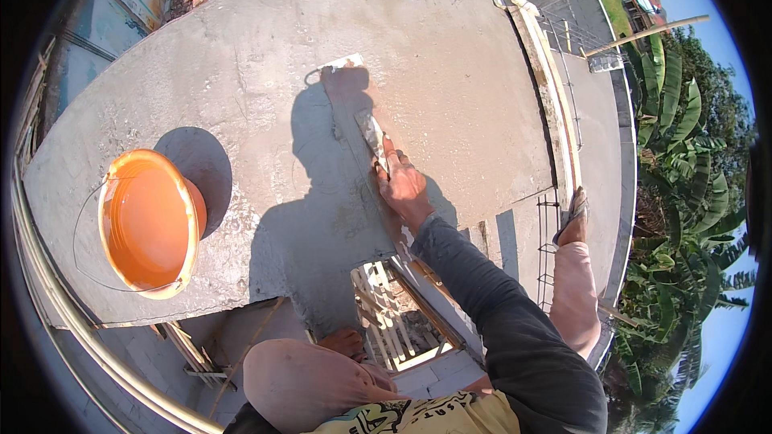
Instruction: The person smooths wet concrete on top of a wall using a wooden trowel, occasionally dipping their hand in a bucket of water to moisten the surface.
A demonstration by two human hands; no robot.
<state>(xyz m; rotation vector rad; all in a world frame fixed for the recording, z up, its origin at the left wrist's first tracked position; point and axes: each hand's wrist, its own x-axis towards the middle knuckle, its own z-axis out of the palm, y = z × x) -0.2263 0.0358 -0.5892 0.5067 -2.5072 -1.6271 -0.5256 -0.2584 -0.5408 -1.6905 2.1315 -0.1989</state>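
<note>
So the right hand [404,189] is wrapped round the pale handle of a trowel [371,135], which is out on the grey slab [470,80], well right of an orange bucket [198,205]. Can't tell what the left hand's doing from here, tbh.

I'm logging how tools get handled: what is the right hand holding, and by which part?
The right hand grips a pale, smeared hand tool by the end nearest the person, apparently its handle.
</note>
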